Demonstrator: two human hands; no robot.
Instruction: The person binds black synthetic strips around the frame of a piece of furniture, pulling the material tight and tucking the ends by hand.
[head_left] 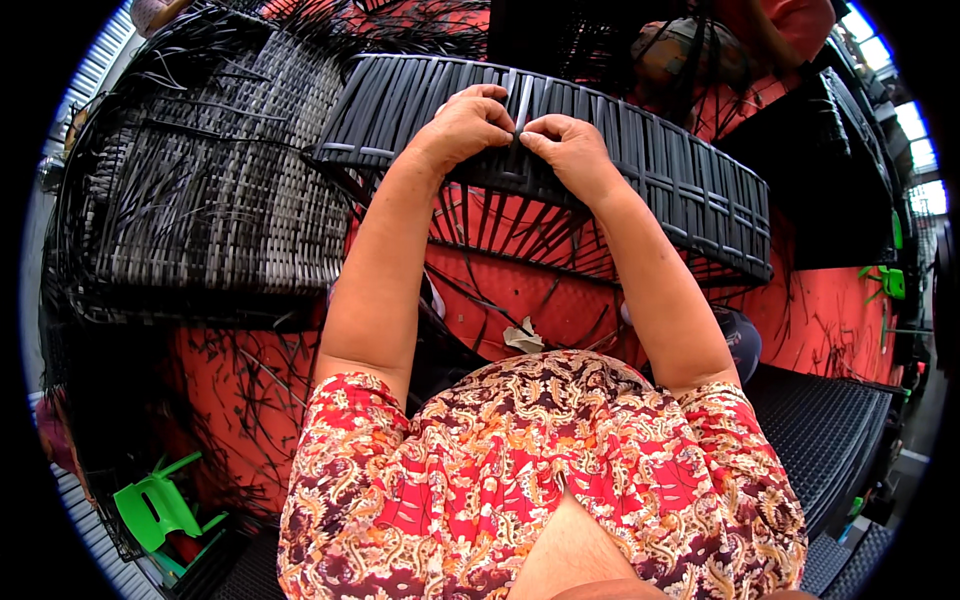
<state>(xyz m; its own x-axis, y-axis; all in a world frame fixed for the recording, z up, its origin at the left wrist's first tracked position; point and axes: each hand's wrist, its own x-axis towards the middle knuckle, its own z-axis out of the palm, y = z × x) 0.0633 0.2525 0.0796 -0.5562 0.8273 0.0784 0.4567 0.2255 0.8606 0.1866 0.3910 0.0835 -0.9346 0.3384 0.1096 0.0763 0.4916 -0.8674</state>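
A long, curved furniture frame wrapped in dark grey plastic wicker strips lies across in front of me. Both my hands meet at the near edge of its middle. My left hand has thumb and forefinger pinched on a wicker strip, a paler one running across the frame. From the other side, my right hand pinches at the same spot, its fingertips almost touching the left ones. The strip's end is hidden between the fingers. Below the wrapped band, thin dark bars of the frame show the red floor behind.
A large half-woven black and grey wicker piece with loose strands stands at left. Strip scraps litter the red floor. Green chairs are at lower left and far right. Dark woven panels lie at right. Another person sits at upper right.
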